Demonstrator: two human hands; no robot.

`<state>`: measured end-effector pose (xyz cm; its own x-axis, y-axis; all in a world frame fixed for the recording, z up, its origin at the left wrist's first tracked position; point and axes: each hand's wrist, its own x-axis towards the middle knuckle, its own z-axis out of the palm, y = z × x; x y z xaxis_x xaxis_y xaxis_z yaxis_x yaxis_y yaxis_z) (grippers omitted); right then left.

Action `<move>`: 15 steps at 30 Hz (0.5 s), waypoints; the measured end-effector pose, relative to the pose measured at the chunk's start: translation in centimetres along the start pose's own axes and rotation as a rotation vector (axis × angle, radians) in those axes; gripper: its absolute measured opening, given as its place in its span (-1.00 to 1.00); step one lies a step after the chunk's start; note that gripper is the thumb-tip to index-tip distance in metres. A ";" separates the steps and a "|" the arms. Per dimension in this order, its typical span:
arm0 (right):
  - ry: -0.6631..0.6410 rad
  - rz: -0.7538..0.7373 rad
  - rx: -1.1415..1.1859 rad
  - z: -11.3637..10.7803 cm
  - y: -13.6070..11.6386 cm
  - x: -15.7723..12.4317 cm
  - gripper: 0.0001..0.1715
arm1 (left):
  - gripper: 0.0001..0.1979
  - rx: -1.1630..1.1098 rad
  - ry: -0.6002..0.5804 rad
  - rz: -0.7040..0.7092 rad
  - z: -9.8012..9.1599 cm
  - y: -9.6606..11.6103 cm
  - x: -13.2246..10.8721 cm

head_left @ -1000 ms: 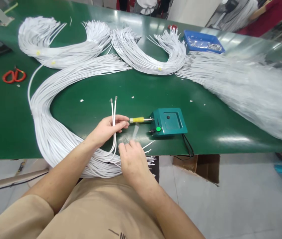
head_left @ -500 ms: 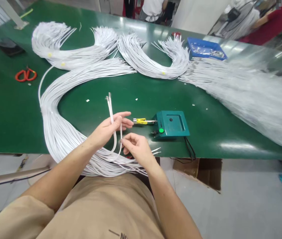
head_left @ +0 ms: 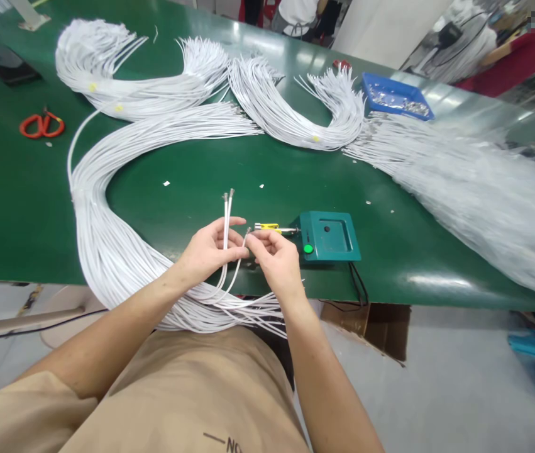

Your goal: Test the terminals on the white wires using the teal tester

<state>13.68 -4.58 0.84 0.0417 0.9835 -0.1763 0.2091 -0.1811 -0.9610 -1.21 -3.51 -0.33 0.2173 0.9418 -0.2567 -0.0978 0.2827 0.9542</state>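
My left hand (head_left: 215,246) is closed round white cables (head_left: 226,220) that stand up between thumb and fingers, their metal-tipped ends above the hand. My right hand (head_left: 274,255) pinches the end of another white cable (head_left: 237,275) close to the left fingertips. Just beyond the right fingers is a yellow clip-like piece (head_left: 270,227) on a rod, which sticks out from the left side of a teal machine (head_left: 330,236) with a green button. Below both hands, a long bundle of white cables (head_left: 121,226) curves along the table's front edge.
More white cable bundles (head_left: 295,116) lie across the green table (head_left: 192,170). Red-handled scissors (head_left: 41,126) and a dark phone (head_left: 7,64) are at the left. A blue tray (head_left: 397,94) of small metal parts stands at the back. Plastic-covered cables (head_left: 474,176) fill the right. A co-worker's red sleeve (head_left: 507,66) shows behind.
My right hand has moved up and slightly right, bringing the single cable's end near the yellow piece. My left hand and its upright cables have shifted a little right; its fingers are more curled.
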 end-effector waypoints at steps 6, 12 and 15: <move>-0.050 0.048 0.160 0.6 -0.3 0.8 -0.78 | -0.40 -0.037 -0.035 -0.044 0.4 0.0 -0.3; -0.109 0.173 0.599 0.7 0.6 0.7 -0.79 | -0.51 -0.082 -0.034 -0.030 0.5 0.1 -0.2; -0.162 0.224 0.771 0.7 1.1 0.7 -0.77 | -0.52 -0.080 -0.025 -0.026 0.5 0.0 -0.1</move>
<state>13.23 -4.12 -0.47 -0.1509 0.9231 -0.3538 -0.5207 -0.3784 -0.7653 -0.72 -3.68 -0.20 0.2449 0.9292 -0.2767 -0.1685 0.3219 0.9317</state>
